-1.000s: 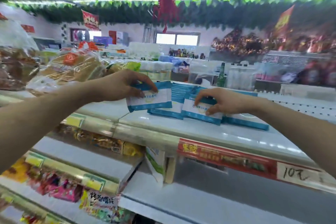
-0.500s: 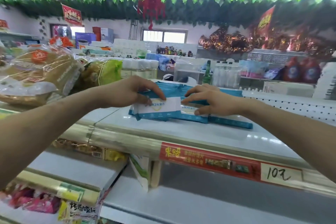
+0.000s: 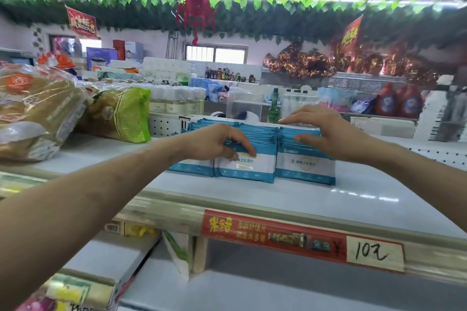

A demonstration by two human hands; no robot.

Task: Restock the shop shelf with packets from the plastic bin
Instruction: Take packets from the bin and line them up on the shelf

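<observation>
1. On top shelf (image 3: 328,199): blue-white packets (image 3: 255,149) standing in two rows, side by side.
2. Left hand (image 3: 217,141): fingers curled over front packet (image 3: 246,168), gripping its top.
3. Right hand (image 3: 326,131): open, spread across right row.

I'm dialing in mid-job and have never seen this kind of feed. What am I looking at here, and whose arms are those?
No machine: a person wears a camera on the head, so the single view looks forward and down along their own bare arms. On the top shelf stand rows of blue-and-white packets. The left hand pinches the front packet of one row; the right hand rests open on the neighbouring row. Bagged goods lie to the left. A red price strip runs along the shelf edge. The bin is not in view.
</observation>
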